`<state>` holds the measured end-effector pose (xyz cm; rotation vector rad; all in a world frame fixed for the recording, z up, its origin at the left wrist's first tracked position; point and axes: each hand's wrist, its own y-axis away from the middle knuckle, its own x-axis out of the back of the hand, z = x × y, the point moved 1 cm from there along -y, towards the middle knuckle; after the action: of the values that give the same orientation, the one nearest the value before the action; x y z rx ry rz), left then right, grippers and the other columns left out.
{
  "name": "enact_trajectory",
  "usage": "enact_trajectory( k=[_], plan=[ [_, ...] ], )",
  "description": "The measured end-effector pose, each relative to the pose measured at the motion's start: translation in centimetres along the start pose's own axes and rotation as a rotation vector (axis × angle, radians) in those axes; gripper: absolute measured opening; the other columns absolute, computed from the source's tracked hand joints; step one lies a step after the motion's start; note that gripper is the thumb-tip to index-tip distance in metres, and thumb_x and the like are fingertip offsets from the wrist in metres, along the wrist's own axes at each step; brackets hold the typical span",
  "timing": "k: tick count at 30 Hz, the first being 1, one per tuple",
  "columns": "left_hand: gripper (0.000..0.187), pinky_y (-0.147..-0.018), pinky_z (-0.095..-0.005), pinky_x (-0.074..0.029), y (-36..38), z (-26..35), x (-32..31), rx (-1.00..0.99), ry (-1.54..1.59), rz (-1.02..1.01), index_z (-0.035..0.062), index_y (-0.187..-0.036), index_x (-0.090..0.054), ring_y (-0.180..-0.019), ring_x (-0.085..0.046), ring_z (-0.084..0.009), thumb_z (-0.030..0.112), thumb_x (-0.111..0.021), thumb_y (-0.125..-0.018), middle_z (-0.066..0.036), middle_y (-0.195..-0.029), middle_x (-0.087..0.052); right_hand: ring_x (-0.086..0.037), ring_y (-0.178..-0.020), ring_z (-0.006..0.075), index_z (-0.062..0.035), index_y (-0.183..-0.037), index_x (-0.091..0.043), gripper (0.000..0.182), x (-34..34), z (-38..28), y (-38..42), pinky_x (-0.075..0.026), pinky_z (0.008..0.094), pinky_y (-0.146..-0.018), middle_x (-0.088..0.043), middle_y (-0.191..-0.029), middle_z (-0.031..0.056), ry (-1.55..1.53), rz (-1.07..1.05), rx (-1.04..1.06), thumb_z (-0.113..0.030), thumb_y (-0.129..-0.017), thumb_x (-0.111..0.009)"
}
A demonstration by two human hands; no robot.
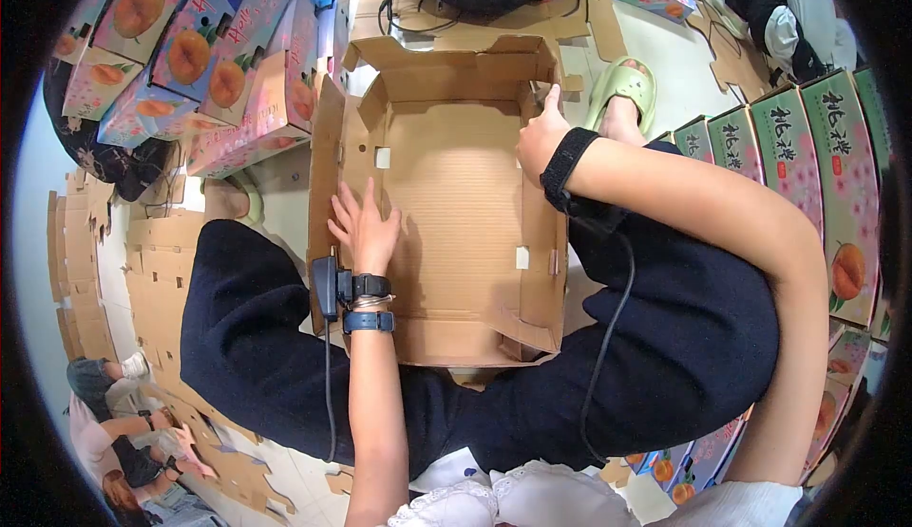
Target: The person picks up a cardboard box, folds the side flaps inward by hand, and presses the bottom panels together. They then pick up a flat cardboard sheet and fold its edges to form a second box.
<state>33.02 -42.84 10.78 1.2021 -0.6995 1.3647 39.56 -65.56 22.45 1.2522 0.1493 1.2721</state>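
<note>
A brown cardboard box (456,204), its top open and its plain inside facing up, sits between my legs. My left hand (369,231) is open, fingers spread, against the inner face of the box's left wall. At the far right corner my right hand (543,138) grips the right wall, one finger stretched along its edge and the other fingers partly hidden. Small white patches show on the left and right sides of the box. A fold of cardboard stands at the near right corner.
Printed peach cartons (228,81) are piled at the left, and green peach cartons (774,147) stand in a row at the right. Flat cardboard sheets (157,280) lie on the left floor. Another person (128,432) sits at lower left. Cables hang from both my wrists.
</note>
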Motion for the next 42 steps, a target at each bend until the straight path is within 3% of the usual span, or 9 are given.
enact_trajectory(
  k=[6,10,13,18,23,32,33,37,42],
  plan=[
    [0.062,-0.106,-0.0583,-0.004,0.4,-0.1,-0.8,0.057,-0.055,-0.191,0.0176,-0.135,-0.039,-0.136,-0.008,-0.038,0.034,-0.059,-0.078,-0.019,-0.146,-0.018,-0.058,-0.102,0.0335,-0.0109,-0.103,-0.067,0.032,-2.5,-0.7,-3.2,-0.022,0.0706,-0.092,-0.065,-0.102,0.0107,0.017,-0.075,-0.168,-0.03,-0.081,-0.054],
    [0.06,-0.106,-0.0585,-0.004,0.9,2.5,0.5,-0.083,0.075,-0.118,0.0177,-0.134,-0.039,-0.136,-0.009,-0.0387,0.034,-0.058,-0.079,-0.019,-0.146,-0.017,-0.048,-0.115,0.0343,-0.0106,-0.108,-0.064,0.036,-0.4,-1.3,-0.3,-0.021,0.0643,-0.099,-0.058,-0.115,0.0168,0.122,0.124,0.086,-0.031,-0.084,-0.047],
    [0.059,-0.105,-0.0591,-0.006,0.1,4.7,2.0,-0.166,0.123,-0.158,0.0207,-0.135,-0.038,-0.135,-0.01,-0.0396,0.034,-0.056,-0.081,-0.019,-0.146,-0.018,-0.034,-0.128,0.03,-0.012,-0.108,-0.063,0.035,-0.6,-2.4,-1.7,-0.012,0.0577,-0.107,-0.043,-0.133,0.0167,0.193,0.622,0.105,-0.031,-0.084,-0.046],
    [0.06,-0.105,-0.0587,-0.011,-4.1,4.8,1.3,-0.215,0.285,-0.135,0.0278,-0.138,-0.032,-0.135,-0.012,-0.0412,0.034,-0.055,-0.082,-0.019,-0.146,-0.018,-0.031,-0.13,0.0298,-0.0156,-0.112,-0.061,0.037,-1.3,-1.2,-3.5,-0.012,0.06,-0.105,-0.043,-0.134,0.0128,0.294,0.505,0.054,-0.032,-0.085,-0.044],
    [0.07,-0.11,-0.0396,-0.015,-10.0,2.1,-1.4,-0.254,0.323,-0.259,0.0122,-0.141,-0.024,-0.136,-0.011,-0.0383,0.02,-0.052,-0.077,-0.026,-0.145,-0.011,-0.028,-0.131,0.0292,-0.0113,-0.118,-0.056,0.041,-1.8,2.1,-4.1,-0.015,0.0658,-0.101,-0.039,-0.137,0.0121,0.231,0.395,-0.157,-0.033,-0.084,-0.046],
    [0.082,-0.11,-0.0374,-0.01,-13.1,-0.5,0.0,-0.352,0.511,-0.141,0.0193,-0.144,-0.012,-0.137,0.001,-0.0352,0.014,-0.057,-0.077,-0.03,-0.145,-0.003,-0.021,-0.134,0.0312,-0.0107,-0.124,-0.05,0.045,-3.4,3.5,-4.5,-0.016,0.0694,-0.098,-0.032,-0.141,0.0165,0.192,0.325,-0.252,-0.033,-0.086,-0.044],
    [0.083,-0.108,-0.036,-0.017,-12.6,-0.1,-0.1,-0.322,0.454,-0.102,0.0165,-0.144,-0.01,-0.137,-0.01,-0.0348,0.014,-0.058,-0.077,-0.03,-0.144,-0.012,-0.021,-0.134,0.0312,-0.0107,-0.124,-0.05,0.045,-3.4,3.4,-4.5,-0.016,0.0694,-0.098,-0.032,-0.141,0.0165,0.193,0.326,-0.254,-0.033,-0.086,-0.044],
    [0.072,-0.101,-0.032,-0.033,-10.4,1.1,-0.8,-0.304,0.603,-0.08,0.0073,-0.141,-0.022,-0.123,-0.042,-0.0299,0.01,-0.056,-0.078,-0.025,-0.135,-0.038,-0.036,-0.125,0.0342,-0.0095,-0.12,-0.055,0.041,-3.0,1.9,-4.4,-0.02,0.0686,-0.096,-0.046,-0.13,0.0154,0.209,0.344,-0.217,-0.031,-0.088,-0.043],
    [0.039,-0.103,-0.0317,-0.032,-7.1,3.9,-0.6,-0.483,0.79,-0.245,0.0037,-0.122,-0.052,-0.122,-0.044,-0.024,0.005,-0.049,-0.082,-0.015,-0.126,-0.052,-0.062,-0.091,0.0266,-0.0139,-0.099,-0.066,0.027,-4.0,-3.8,-3.1,-0.041,0.0529,-0.086,-0.064,-0.1,0.011,-0.043,0.139,0.34,-0.028,-0.08,-0.053]
  ],
)
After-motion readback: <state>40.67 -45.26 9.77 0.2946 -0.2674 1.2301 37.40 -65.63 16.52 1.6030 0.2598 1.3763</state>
